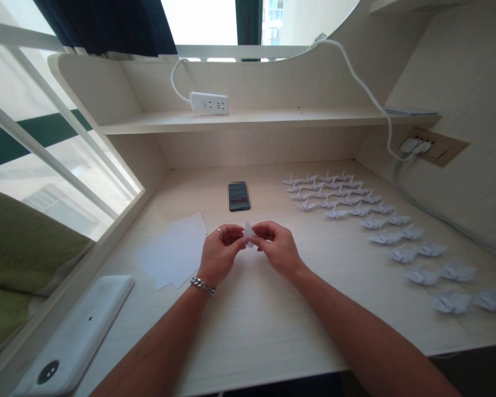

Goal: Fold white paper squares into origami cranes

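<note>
Left hand (pixel 215 255), right hand (pixel 281 251) close together, fingers (pixel 263 227) bent, pinching; forearms (pixel 357 325) converging forward.

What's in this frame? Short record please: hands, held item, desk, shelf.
left hand: pinching small folded piece; bracelet on wrist
right hand: pinching the same piece from its other side
held item: white paper, pointed tip up
desk, left: loose overlapping paper sheets; long white object nearer the camera
desk, beyond hands: dark rectangular object, detail pixelated
desk, right: rows of paper birds
shelf: white power strip
</note>
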`<state>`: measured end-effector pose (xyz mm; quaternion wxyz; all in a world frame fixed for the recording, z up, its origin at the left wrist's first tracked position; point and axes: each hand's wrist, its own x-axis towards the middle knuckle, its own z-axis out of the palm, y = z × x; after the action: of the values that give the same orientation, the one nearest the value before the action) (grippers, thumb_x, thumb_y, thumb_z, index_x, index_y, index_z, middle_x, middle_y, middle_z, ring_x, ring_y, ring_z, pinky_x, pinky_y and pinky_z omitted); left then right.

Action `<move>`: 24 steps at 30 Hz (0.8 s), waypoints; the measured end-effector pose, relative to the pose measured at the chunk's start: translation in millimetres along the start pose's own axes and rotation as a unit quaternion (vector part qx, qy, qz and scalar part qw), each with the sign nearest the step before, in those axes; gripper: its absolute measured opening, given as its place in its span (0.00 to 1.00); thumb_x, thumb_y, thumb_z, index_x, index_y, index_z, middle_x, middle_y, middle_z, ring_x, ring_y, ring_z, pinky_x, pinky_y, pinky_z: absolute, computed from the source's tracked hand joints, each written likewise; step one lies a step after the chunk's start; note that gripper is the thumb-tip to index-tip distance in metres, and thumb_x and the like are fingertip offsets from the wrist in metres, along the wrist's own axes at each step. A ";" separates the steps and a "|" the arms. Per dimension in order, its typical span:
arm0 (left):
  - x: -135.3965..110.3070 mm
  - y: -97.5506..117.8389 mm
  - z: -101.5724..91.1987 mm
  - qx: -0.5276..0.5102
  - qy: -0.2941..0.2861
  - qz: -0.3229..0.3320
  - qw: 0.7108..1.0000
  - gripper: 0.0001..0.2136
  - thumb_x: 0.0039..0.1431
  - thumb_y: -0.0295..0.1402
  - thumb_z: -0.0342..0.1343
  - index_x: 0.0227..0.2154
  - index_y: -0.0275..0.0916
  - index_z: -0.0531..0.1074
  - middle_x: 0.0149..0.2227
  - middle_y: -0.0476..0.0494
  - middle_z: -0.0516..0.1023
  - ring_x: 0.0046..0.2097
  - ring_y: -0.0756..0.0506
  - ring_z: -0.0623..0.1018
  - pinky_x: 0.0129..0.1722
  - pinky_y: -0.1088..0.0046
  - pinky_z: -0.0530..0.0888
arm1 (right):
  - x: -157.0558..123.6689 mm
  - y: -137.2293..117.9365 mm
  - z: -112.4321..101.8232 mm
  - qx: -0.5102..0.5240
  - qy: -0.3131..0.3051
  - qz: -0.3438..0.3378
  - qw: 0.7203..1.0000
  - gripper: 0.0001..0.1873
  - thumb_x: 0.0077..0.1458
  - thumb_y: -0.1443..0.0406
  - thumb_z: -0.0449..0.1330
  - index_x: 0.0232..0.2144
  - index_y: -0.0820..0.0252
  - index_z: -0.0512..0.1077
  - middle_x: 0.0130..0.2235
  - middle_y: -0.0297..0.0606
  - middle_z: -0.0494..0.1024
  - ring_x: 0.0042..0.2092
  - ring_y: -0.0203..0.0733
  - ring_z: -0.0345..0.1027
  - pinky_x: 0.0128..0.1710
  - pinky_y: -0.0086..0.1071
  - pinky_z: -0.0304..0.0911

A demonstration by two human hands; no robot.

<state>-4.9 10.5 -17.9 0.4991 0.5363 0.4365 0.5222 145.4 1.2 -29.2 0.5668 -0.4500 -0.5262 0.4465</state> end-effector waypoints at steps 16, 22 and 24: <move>-2.5 2.5 -0.7 0.026 -0.005 0.006 1.000 0.11 0.40 0.32 0.68 0.28 0.35 0.76 0.30 0.43 0.80 0.32 0.46 0.79 0.37 0.69 0.75 | 2.9 0.5 -1.6 0.044 -0.054 0.035 0.997 0.14 0.40 0.59 0.69 0.27 0.61 0.72 0.28 0.35 0.75 0.29 0.37 0.69 0.29 0.31 0.68; -4.3 8.9 1.1 -0.003 -0.005 -0.011 1.000 0.12 0.45 0.37 0.66 0.30 0.34 0.76 0.30 0.44 0.79 0.31 0.47 0.77 0.32 0.70 0.76 | 2.1 1.4 -2.1 0.011 -0.061 0.010 0.998 0.10 0.43 0.60 0.66 0.27 0.61 0.74 0.28 0.35 0.76 0.30 0.38 0.70 0.32 0.33 0.68; -4.6 10.2 1.2 0.007 -0.007 -0.014 1.000 0.13 0.46 0.39 0.64 0.32 0.35 0.76 0.30 0.44 0.79 0.31 0.48 0.77 0.30 0.72 0.76 | 1.5 1.5 -1.6 -0.003 -0.063 0.004 0.998 0.08 0.43 0.62 0.66 0.27 0.61 0.74 0.28 0.35 0.76 0.31 0.38 0.70 0.33 0.34 0.68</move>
<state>-4.5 4.7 -8.3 0.5058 0.5371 0.4444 0.5081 147.0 2.9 -30.5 0.5294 -0.4250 -0.5606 0.4742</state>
